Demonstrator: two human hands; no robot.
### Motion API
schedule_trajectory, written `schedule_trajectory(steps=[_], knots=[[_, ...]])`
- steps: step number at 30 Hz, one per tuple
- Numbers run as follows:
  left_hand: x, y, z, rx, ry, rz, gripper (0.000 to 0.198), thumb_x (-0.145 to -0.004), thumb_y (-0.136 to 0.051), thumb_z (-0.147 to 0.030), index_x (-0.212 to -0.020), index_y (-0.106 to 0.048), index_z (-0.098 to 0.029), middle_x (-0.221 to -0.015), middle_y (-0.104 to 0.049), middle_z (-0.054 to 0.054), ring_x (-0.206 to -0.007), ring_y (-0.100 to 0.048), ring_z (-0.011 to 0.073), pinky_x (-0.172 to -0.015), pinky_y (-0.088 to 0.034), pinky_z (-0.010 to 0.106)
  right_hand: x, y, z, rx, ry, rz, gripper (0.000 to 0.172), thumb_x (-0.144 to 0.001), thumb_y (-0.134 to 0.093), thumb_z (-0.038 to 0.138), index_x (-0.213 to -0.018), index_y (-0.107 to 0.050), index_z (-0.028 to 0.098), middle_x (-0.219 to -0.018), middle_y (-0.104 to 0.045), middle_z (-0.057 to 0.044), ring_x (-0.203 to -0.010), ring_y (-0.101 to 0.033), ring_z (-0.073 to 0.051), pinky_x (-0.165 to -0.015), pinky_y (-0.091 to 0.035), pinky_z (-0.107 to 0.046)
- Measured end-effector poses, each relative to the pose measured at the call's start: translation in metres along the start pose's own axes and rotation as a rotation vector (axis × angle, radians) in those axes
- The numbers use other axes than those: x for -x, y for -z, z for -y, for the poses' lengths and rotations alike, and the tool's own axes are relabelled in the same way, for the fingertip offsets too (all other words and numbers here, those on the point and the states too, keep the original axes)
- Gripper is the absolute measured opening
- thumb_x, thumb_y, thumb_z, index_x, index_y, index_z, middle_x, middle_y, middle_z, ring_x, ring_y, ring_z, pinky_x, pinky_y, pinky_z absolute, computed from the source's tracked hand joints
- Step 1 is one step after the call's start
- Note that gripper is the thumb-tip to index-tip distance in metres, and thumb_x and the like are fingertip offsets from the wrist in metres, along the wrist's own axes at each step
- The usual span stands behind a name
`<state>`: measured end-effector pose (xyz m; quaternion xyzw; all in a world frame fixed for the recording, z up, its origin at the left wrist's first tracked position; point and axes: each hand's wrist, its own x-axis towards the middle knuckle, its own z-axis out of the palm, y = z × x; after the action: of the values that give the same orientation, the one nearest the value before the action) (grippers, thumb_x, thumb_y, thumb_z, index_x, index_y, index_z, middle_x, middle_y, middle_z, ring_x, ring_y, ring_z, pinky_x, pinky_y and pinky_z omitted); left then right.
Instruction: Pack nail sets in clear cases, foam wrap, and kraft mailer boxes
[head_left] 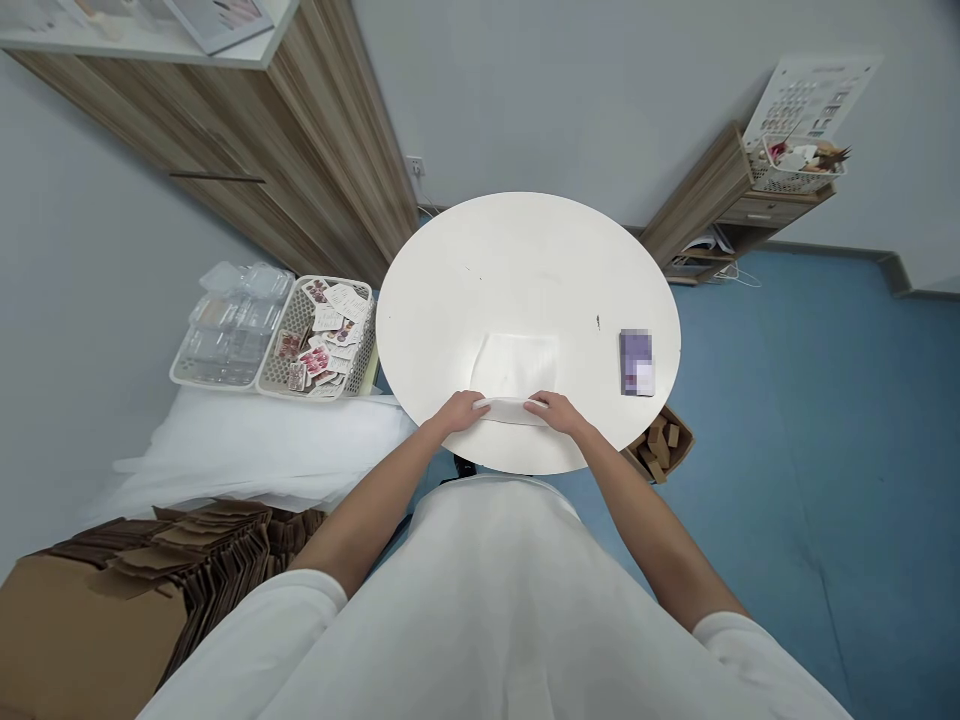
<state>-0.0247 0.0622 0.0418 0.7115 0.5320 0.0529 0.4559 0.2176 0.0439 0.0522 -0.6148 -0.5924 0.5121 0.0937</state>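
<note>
A thin white sheet, slightly see-through, lies near the front edge of the round white table. Its near edge is folded or rolled into a narrow strip. My left hand grips the left end of that strip between thumb and fingers. At the right end, my right hand pinches the same strip. The fingertips beneath the strip are hidden. Right of the sheet lies a purple item, its details blurred.
Left of the table stand a basket of printed cards and a basket of clear plastic boxes. White sheeting and flattened cardboard lie nearer. An open carton sits below the table's right edge.
</note>
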Motion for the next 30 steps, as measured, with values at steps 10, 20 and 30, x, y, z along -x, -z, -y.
schedule_trajectory(steps=[10,20,30], knots=[[-0.007,-0.011,0.019,-0.109,0.339,-0.157,0.024,-0.079,-0.042,-0.036,-0.064,-0.048,-0.018,-0.068,-0.056,0.005,-0.069,-0.054,0.0201,-0.054,-0.033,0.027,-0.015,-0.012,-0.035,-0.021,-0.204,-0.305,0.015,-0.070,-0.050,0.033,-0.064,-0.046,0.020,-0.062,-0.048,0.003,-0.056,-0.043,-0.011,-0.050,-0.032,-0.022],[-0.002,-0.016,0.001,-0.421,0.408,-0.200,0.021,-0.084,-0.037,-0.031,-0.092,-0.050,-0.017,-0.091,-0.059,0.009,-0.087,-0.055,0.0240,-0.073,-0.039,0.035,-0.014,-0.032,-0.029,0.114,-0.182,-0.479,0.014,-0.076,-0.041,0.034,-0.075,-0.047,0.021,-0.067,-0.049,0.000,-0.060,-0.045,-0.015,-0.055,-0.035,-0.026],[0.016,-0.040,-0.015,-0.524,-0.231,-0.277,0.041,-0.081,-0.044,-0.029,-0.121,-0.042,-0.022,-0.135,-0.035,0.010,-0.122,-0.032,0.0269,-0.098,-0.024,0.042,0.012,-0.056,-0.028,-0.051,-0.181,-0.593,0.054,-0.074,-0.047,0.032,-0.123,-0.035,0.013,-0.125,-0.038,-0.015,-0.119,-0.034,-0.024,-0.100,-0.029,-0.037]])
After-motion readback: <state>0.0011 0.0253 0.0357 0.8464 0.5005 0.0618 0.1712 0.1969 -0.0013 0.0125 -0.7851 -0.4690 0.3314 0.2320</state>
